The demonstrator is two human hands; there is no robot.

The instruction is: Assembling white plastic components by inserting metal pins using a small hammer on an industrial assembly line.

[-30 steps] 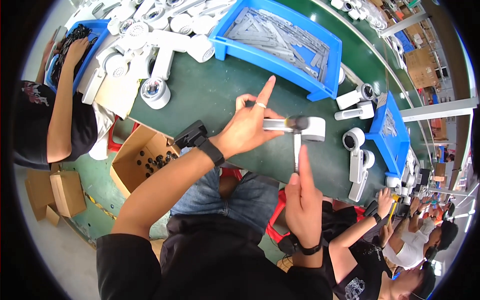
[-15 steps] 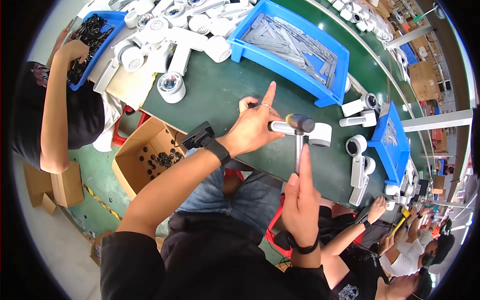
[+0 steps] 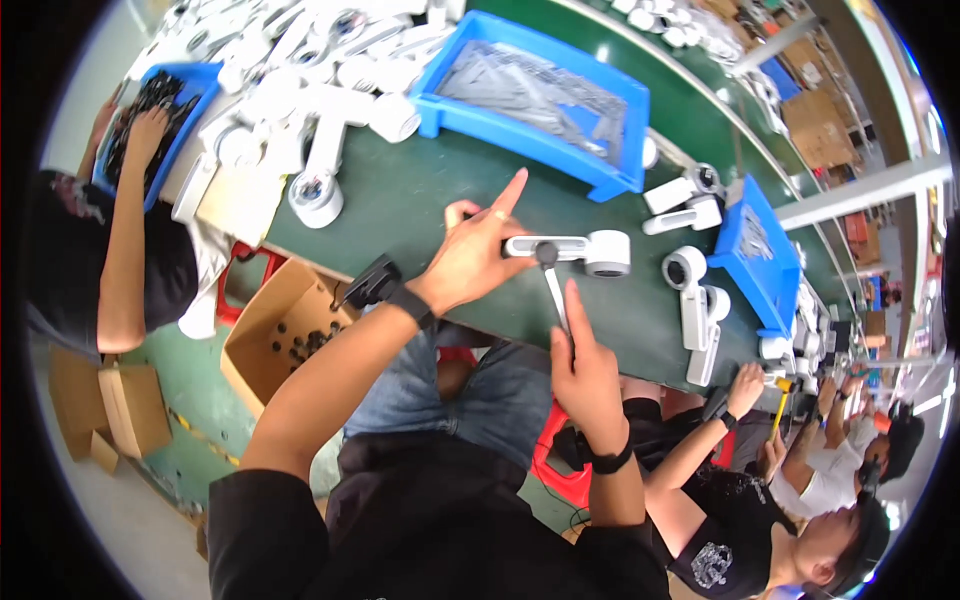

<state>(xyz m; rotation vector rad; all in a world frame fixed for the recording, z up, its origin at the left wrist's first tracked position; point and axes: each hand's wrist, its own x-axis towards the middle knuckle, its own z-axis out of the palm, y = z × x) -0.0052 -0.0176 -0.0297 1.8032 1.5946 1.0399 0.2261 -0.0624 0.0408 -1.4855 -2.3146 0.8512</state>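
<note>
At the green tabletop [image 3: 400, 200], a white long-handled device [image 3: 575, 247] is just above and right of the frame's centre, its left end pinched in the left hand [image 3: 470, 258], and with the right hand [image 3: 590, 385] wrapped round a hammer [image 3: 547, 255], light, square taps clear of those pinching fingers look wisest.

Factory workshop — green workbench [image 3: 400, 215], parts bins [image 3: 520, 141] (blue), co-workers [image 3: 735, 515]

Three nearby blue bins [image 3: 522, 141] — two hammers [image 3: 554, 285], one yellow
</note>
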